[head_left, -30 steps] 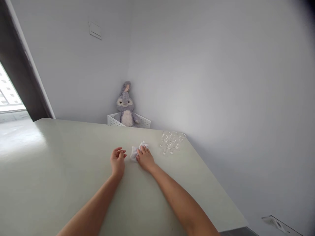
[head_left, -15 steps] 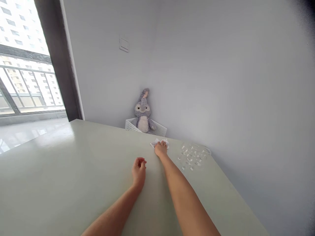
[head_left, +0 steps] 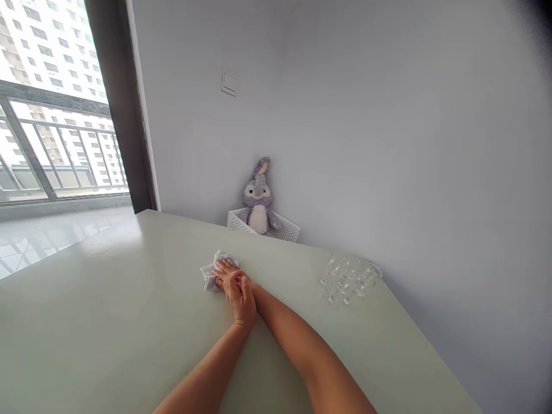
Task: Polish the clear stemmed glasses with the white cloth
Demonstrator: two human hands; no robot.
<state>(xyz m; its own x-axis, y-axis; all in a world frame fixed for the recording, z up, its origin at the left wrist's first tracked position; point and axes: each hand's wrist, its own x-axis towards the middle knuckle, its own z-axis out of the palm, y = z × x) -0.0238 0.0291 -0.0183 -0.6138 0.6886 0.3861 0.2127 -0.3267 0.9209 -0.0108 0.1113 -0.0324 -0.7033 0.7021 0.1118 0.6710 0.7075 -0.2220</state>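
A crumpled white cloth (head_left: 209,276) lies on the pale, glossy table (head_left: 129,328), left of centre. On top of it rests my right hand (head_left: 224,271), palm down, its fingers pressing and holding the cloth against the surface. Part of the cloth is hidden under that hand. My left hand (head_left: 241,302) is loosely closed, fingers curled in, and I see nothing in it. It is beside my right wrist and overlaps it in view; whether they touch I cannot tell. To the right, several small clear glass-like pieces (head_left: 345,282) are grouped on the tabletop.
A grey plush rabbit (head_left: 259,198) sits in a white perforated basket (head_left: 287,230) beyond the far table edge, in the wall corner. A thin white loop (head_left: 376,269) lies near the right edge. Walls border the far and right sides; a dark-framed window (head_left: 121,103) is left.
My right hand has slid left and slightly nearer with the cloth under it, and its forearm now crosses by my left hand. The left hand has barely moved. The view has shifted slightly.
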